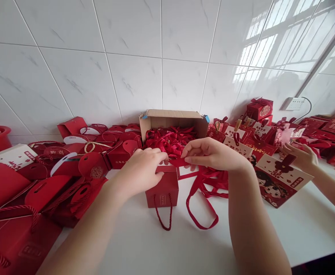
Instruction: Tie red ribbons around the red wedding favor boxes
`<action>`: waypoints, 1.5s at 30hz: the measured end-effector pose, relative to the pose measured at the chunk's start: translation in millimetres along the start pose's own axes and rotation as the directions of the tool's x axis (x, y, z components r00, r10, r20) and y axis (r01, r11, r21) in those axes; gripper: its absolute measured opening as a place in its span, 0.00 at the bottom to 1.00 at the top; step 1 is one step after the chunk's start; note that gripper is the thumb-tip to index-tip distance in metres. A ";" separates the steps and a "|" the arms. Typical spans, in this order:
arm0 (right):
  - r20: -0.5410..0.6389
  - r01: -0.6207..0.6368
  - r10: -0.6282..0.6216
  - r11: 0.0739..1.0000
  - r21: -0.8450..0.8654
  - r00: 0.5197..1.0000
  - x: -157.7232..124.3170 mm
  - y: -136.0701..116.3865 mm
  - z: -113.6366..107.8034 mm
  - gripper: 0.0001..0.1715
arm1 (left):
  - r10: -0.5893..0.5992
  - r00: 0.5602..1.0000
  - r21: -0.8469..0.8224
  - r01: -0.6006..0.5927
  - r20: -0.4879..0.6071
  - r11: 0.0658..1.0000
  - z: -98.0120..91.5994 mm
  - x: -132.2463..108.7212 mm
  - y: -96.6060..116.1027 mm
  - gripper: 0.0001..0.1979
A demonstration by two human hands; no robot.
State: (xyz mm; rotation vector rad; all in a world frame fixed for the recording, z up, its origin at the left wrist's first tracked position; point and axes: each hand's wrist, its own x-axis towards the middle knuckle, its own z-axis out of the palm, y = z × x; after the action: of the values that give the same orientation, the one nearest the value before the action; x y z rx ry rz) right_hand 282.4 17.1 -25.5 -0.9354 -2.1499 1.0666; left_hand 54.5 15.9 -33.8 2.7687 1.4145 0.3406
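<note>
A small red gift box [164, 191] stands on the white table in front of me, its twisted rope handle [164, 225] hanging down the near side. My left hand [148, 168] grips the top edge of this box from the left, fingers curled and thumb low. From the right, my right hand [210, 154] pinches a red flap [178, 162] at the box's top between thumb and fingers. Its fingertips are partly hidden. Loose red ribbon [203, 206] trails on the table just right of the box.
Behind my hands, an open cardboard carton [171, 114] full of red ribbons stands by the tiled wall [133, 76]. Red boxes [70, 168] crowd the left. Printed boxes stand at right, where another person's hand [300, 156] is near a printed gift box [282, 181]. A socket [293, 103] is on the wall.
</note>
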 end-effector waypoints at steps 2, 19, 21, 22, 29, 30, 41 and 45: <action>-0.019 -0.038 0.037 0.997 -0.066 0.999 2.3 3.3 -0.7 0.08 | -0.011 0.999 0.056 0.009 0.034 0.998 5.3 4.7 0.6 0.10; -0.014 -0.314 0.316 0.933 -0.175 0.949 5.8 22.6 -7.5 0.04 | -0.045 0.992 -0.056 0.052 0.115 0.997 25.5 14.9 -5.3 0.06; 0.025 -0.320 0.330 0.930 -0.181 0.944 6.6 23.7 -8.1 0.04 | -0.052 0.991 -0.056 0.059 0.124 0.997 26.4 15.0 -6.0 0.06; 0.040 -0.318 0.331 0.930 -0.183 0.943 6.9 23.7 -8.1 0.04 | -0.056 0.990 -0.056 0.064 0.130 0.996 26.6 15.1 -6.2 0.06; 0.027 -0.276 0.286 0.942 -0.193 0.958 6.5 19.0 -6.3 0.05 | -0.073 0.984 -0.044 0.082 0.165 0.996 22.1 14.4 -2.9 0.11; 0.030 -0.273 0.283 0.944 -0.188 0.959 6.4 18.7 -6.3 0.05 | -0.073 0.982 -0.045 0.082 0.173 0.996 21.2 14.3 -2.2 0.11; 0.093 -0.254 0.263 0.962 -0.101 0.960 4.1 17.2 -5.1 0.05 | -0.063 0.985 -0.033 0.069 0.160 0.997 19.6 14.0 0.2 0.08; 0.101 -0.260 0.269 0.961 -0.093 0.958 3.9 16.0 -4.7 0.06 | -0.058 0.987 -0.020 0.062 0.151 0.998 18.6 14.1 2.6 0.07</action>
State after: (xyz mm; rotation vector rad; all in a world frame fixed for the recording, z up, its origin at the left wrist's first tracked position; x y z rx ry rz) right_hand 288.8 29.3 -35.7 -1.2562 -2.2158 1.1929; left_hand 68.3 27.3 -49.1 2.6614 1.4438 0.1430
